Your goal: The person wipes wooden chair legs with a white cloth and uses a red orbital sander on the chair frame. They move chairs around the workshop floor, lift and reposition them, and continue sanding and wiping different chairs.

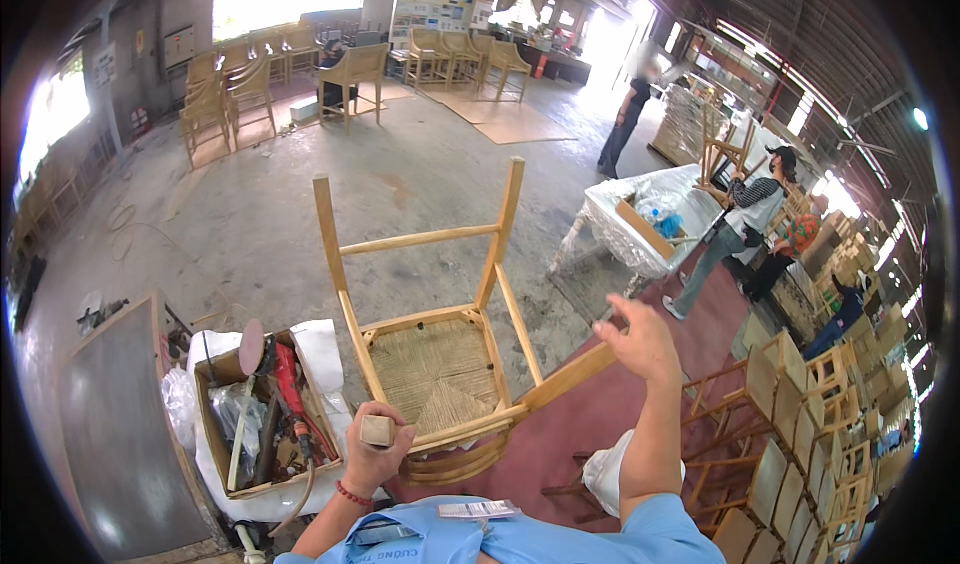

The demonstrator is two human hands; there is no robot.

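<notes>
A light wooden chair with a woven seat is upturned in front of me, its legs pointing up. My left hand wraps round one of the near legs, whose square end shows between thumb and fingers. To the right, the other near chair leg slants up toward my right hand. That hand is raised beside the leg's tip with its fingers apart, holding nothing. Below the seat, the curved chair back shows in part; whatever bears it is hidden.
A box of tools, including a red power tool, stands at the left beside a dark panel. Stacked chairs fill the right side. A plastic-wrapped table and several people stand farther right. More chairs stand at the back.
</notes>
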